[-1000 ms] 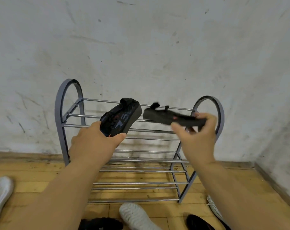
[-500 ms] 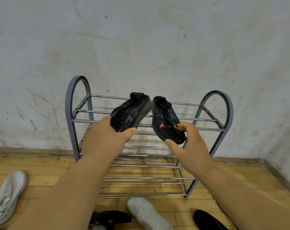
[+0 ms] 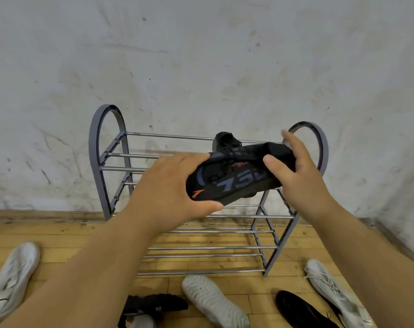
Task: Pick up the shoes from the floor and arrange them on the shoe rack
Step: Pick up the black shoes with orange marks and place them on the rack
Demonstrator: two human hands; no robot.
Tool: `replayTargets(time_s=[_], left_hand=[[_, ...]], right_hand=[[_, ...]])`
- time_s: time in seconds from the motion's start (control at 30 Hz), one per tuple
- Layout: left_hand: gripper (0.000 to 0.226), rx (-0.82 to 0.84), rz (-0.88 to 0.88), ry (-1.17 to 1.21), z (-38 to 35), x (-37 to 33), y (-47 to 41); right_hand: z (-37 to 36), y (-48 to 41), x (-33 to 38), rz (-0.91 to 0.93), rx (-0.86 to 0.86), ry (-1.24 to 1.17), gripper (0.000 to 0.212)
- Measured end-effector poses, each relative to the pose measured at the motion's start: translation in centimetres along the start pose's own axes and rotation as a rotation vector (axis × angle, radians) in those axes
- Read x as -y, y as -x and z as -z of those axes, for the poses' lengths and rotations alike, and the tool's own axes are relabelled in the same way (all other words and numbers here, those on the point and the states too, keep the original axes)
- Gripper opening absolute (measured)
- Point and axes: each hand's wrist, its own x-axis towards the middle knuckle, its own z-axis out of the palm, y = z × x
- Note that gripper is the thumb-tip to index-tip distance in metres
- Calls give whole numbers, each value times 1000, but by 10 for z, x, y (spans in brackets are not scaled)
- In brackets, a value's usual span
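Note:
A black shoe (image 3: 236,178) with grey lettering and an orange logo lies sideways over the top shelf of the grey metal shoe rack (image 3: 106,138). My left hand (image 3: 173,185) grips its toe end. My right hand (image 3: 296,171) holds its heel, thumb on the near side and fingers behind. A second black shoe (image 3: 225,140) stands behind it on the back rails of the top shelf, mostly hidden. Loose on the floor lie a white shoe (image 3: 12,280), a sole-up white shoe (image 3: 213,301), and a black shoe (image 3: 151,306).
Another black shoe (image 3: 300,311) and a white laced shoe (image 3: 331,292) lie on the wooden floor at the right. The rack stands against a scuffed white wall (image 3: 201,67). No shoes are on its lower shelves (image 3: 213,248).
Both hands shifted right along the top shelf. My right hand let go of its shoe, now at the back rails, and took the heel of the shoe in my left hand, which turned sideways.

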Motion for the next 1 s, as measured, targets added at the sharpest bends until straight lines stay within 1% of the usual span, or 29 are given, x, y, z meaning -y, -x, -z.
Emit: replayTargets(time_s=[0.07,0.13,0.2,0.27,0.3,0.37,0.43,0.5,0.57,0.6,0.67,0.73,0.77,0.83,0.9,1.0], left_hand=[[96,24,-26,-23,1,-5,0],[100,48,-43,-42,3,-8,0],[103,42,-64,-84,4,-11,1],[104,6,-82,-136,1,-17,2],[103,-28,-79,-141,-2,-19,2],[98,-141,-34,-88,-12,-24,-2],[97,-212,103,29,-23,-28,-8],[97,-174,262,206,-36,-32,-12],[92,-90,388,401,-49,-37,-14],[89,-66,428,481,-55,-39,-16],[82,-37,474,609,-67,-44,-21],[75,20,481,674,-78,-52,-24],[74,49,481,697,-84,-54,-25],[74,97,481,759,-95,-56,-28],[70,115,510,847,-101,-59,-32],[65,37,589,962,-105,-62,-37]], right_hand=[[12,-2,0,-48,5,-32,43],[26,-4,1,-123,82,-124,28],[36,-3,2,-201,192,-147,24],[41,-1,-2,-260,237,-156,23],[41,0,-4,-267,206,-176,22],[39,0,-8,-281,53,-278,22],[33,-1,-13,-337,-123,-378,22],[26,-1,-19,-397,-254,-479,27],[19,2,-29,-380,-315,-504,34],[17,4,-36,-342,-317,-451,39],[15,9,-48,-293,-290,-310,55],[18,13,-54,-296,-250,-203,70],[19,14,-55,-271,-224,-114,73],[22,16,-54,-189,-148,81,71],[24,18,-51,-152,-78,192,69],[30,18,-52,-187,19,252,67]])
